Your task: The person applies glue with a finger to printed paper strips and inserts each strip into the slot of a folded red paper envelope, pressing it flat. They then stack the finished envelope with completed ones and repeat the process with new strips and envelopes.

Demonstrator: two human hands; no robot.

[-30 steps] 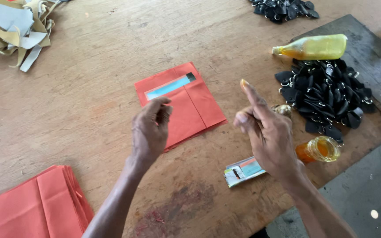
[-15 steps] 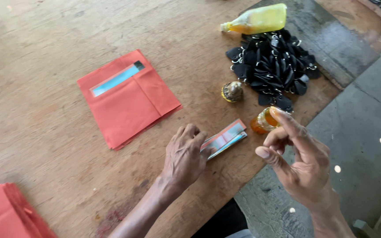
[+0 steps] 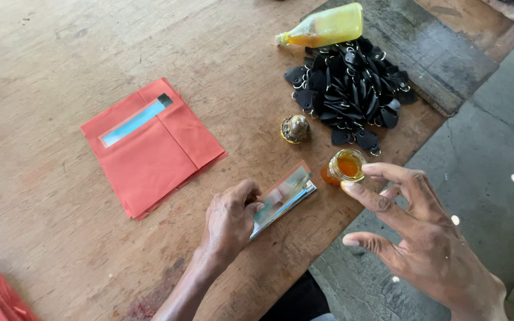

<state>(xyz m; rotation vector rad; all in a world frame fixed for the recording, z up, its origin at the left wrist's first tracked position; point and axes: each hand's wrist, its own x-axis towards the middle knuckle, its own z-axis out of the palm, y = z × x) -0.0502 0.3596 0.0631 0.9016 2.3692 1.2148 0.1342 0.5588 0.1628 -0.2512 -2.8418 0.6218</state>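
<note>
Gripping a card stack [image 3: 282,200] near the table edge [image 3: 352,229], left hand [image 3: 228,221]; right hand [image 3: 426,241] open, seemingly empty.

A worn brown wooden table [image 3: 49,53] fills most of the view, its surface scratched and marked with a reddish stain near the bottom edge. To the right, a grey concrete floor [image 3: 495,137] is seen, crossed by a thin crack and dotted with small bright spots of light. At the far right, a darker weathered plank [image 3: 429,56] is laid along the table's edge. Soft daylight is cast evenly.
</note>
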